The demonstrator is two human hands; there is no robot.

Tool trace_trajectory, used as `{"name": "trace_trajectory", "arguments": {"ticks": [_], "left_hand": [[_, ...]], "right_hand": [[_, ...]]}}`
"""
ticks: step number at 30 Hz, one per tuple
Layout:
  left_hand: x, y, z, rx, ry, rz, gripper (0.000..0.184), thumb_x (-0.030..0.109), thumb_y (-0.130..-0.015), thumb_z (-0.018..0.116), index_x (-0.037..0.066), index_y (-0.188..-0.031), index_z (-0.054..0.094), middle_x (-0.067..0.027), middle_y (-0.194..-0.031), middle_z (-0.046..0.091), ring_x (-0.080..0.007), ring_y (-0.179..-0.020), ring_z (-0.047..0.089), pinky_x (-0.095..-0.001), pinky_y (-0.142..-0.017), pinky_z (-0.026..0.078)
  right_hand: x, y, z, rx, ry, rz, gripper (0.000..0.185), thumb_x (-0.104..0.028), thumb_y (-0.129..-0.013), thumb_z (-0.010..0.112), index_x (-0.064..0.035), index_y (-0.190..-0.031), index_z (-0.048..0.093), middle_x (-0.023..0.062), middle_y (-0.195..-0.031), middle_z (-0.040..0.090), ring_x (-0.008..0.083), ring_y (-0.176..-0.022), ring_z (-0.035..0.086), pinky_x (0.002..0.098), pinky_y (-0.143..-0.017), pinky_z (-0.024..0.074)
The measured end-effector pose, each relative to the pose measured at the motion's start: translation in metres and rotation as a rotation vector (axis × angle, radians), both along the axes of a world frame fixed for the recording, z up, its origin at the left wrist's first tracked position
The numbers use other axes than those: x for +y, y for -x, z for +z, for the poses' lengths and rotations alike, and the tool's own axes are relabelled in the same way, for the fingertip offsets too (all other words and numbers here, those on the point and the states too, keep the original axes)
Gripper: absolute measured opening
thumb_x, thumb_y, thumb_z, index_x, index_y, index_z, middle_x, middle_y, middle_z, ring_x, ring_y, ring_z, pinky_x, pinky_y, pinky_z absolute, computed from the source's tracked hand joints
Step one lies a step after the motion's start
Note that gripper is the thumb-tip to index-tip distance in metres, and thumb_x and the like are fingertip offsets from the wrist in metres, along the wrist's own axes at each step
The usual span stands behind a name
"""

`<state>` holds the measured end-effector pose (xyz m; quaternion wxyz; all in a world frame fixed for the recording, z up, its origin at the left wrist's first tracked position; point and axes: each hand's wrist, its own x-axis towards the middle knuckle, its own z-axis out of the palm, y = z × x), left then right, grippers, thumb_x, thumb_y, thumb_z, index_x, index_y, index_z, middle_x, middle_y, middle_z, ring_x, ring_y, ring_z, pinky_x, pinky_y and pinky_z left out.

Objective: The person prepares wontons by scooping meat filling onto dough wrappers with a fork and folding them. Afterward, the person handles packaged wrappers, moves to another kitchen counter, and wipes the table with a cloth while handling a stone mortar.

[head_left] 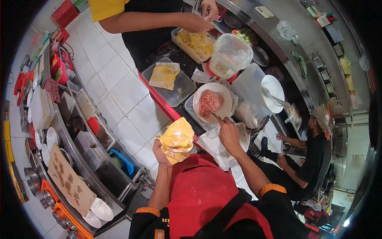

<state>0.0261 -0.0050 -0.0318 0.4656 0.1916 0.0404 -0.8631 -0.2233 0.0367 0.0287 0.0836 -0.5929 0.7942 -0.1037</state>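
My left hand [160, 153] is closed around a stack of floured yellow dough wrappers [177, 140] in front of my red apron. My right hand [229, 134] grips the handle of a thin utensil [215, 116], whose tip reaches the near rim of a white bowl [226, 94]. Its working end is too small to make out. Pink minced meat [209, 102] lies in that bowl. Left of the bowl, one yellow wrapper [164, 76] rests on a clear plastic container [180, 95].
A tub of wrappers [195, 44] and a white bucket [231, 55] stand behind. A plate [273, 95] with a fork [274, 96] lies right. Co-workers' hands [199, 23] work at the top; another person [306, 155] sits at right. Crockery-filled shelving [95, 163] lines the left.
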Motion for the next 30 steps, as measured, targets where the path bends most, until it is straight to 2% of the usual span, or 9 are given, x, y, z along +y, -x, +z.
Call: {"name": "trace_trajectory", "arguments": {"ticks": [7, 9, 11, 13, 15, 18, 20, 28, 30], "left_hand": [[0.000, 0.000, 0.000, -0.005, -0.031, -0.015, 0.053, 0.034, -0.087, 0.039, -0.005, -0.120, 0.053, -0.0209, -0.117, 0.060, -0.0349, -0.104, 0.060, -0.0445, -0.095, 0.046], [0.001, 0.000, -0.007, -0.009, -0.034, -0.024, 0.053, 0.034, -0.087, 0.039, -0.006, -0.120, 0.053, -0.0208, -0.117, 0.060, -0.0349, -0.104, 0.060, -0.0444, -0.095, 0.046], [0.001, 0.001, -0.011, -0.002, -0.056, -0.023, 0.052, 0.025, -0.081, 0.039, -0.006, -0.121, 0.052, -0.0211, -0.121, 0.059, -0.0353, -0.107, 0.059, -0.0460, -0.099, 0.044], [0.001, 0.002, -0.014, 0.032, -0.042, -0.021, 0.052, 0.025, -0.081, 0.039, -0.006, -0.121, 0.052, -0.0208, -0.120, 0.059, -0.0351, -0.107, 0.059, -0.0458, -0.099, 0.044], [0.001, 0.005, -0.016, 0.068, -0.029, -0.024, 0.052, 0.024, -0.081, 0.039, -0.006, -0.120, 0.052, -0.0205, -0.120, 0.060, -0.0350, -0.107, 0.059, -0.0456, -0.099, 0.044], [0.001, 0.007, -0.010, 0.042, -0.045, -0.021, 0.052, 0.024, -0.081, 0.039, -0.006, -0.121, 0.052, -0.0205, -0.121, 0.059, -0.0353, -0.109, 0.058, -0.0457, -0.100, 0.043], [0.001, 0.008, -0.003, 0.220, 0.050, -0.028, 0.053, 0.024, -0.081, 0.039, -0.006, -0.122, 0.051, -0.0207, -0.123, 0.058, -0.0358, -0.111, 0.057, -0.0460, -0.101, 0.042], [0.002, 0.007, -0.011, 0.082, 0.003, -0.051, 0.051, 0.024, -0.082, 0.039, -0.006, -0.121, 0.051, -0.0200, -0.121, 0.059, -0.0344, -0.109, 0.058, -0.0449, -0.100, 0.044], [0.003, 0.007, -0.015, 0.058, 0.002, -0.033, 0.051, 0.024, -0.082, 0.039, -0.006, -0.121, 0.052, -0.0196, -0.120, 0.060, -0.0337, -0.108, 0.059, -0.0443, -0.099, 0.044]], "right_hand": [[0.008, 0.010, 0.017, -0.019, -0.160, 0.048, 0.040, 0.002, -0.075, 0.052, -0.0018, -0.113, 0.064, 0.0195, -0.089, 0.062, 0.0348, -0.080, 0.064, 0.0438, -0.071, 0.0501], [0.009, 0.023, 0.012, -0.361, -0.086, 0.104, 0.039, 0.002, -0.076, 0.052, -0.0005, -0.113, 0.064, 0.0204, -0.088, 0.064, 0.0353, -0.078, 0.063, 0.0426, -0.071, 0.0488], [0.006, 0.026, 0.010, -0.465, -0.097, 0.025, 0.039, 0.002, -0.076, 0.052, -0.0008, -0.112, 0.064, 0.0209, -0.088, 0.064, 0.0358, -0.078, 0.063, 0.0420, -0.070, 0.0483], [0.003, 0.025, 0.007, -0.570, -0.111, -0.053, 0.039, 0.002, -0.075, 0.052, -0.0010, -0.112, 0.064, 0.0213, -0.088, 0.064, 0.0363, -0.077, 0.062, 0.0414, -0.070, 0.0477], [-0.001, 0.019, -0.001, -0.237, 0.066, -0.002, 0.039, 0.002, -0.076, 0.051, -0.0023, -0.113, 0.064, 0.0199, -0.086, 0.063, 0.0366, -0.078, 0.062, 0.0420, -0.070, 0.0488], [0.001, 0.003, -0.002, -0.023, -0.031, 0.037, 0.040, 0.001, -0.077, 0.051, -0.0040, -0.115, 0.064, 0.0186, -0.086, 0.062, 0.0365, -0.079, 0.062, 0.0434, -0.071, 0.0499], [0.005, 0.005, 0.012, -0.017, -0.090, 0.047, 0.040, 0.000, -0.077, 0.050, -0.0044, -0.115, 0.064, 0.0182, -0.087, 0.061, 0.0364, -0.080, 0.062, 0.0441, -0.071, 0.0502], [0.014, 0.008, 0.008, 0.092, -0.180, 0.074, 0.042, -0.002, -0.077, 0.052, -0.0047, -0.119, 0.060, 0.0161, -0.097, 0.060, 0.0343, -0.087, 0.062, 0.0415, -0.072, 0.0544], [0.004, 0.006, -0.006, 0.162, 0.024, -0.015, 0.043, -0.001, -0.077, 0.053, -0.0056, -0.119, 0.060, 0.0157, -0.089, 0.059, 0.0339, -0.080, 0.062, 0.0421, -0.069, 0.0522]]}}
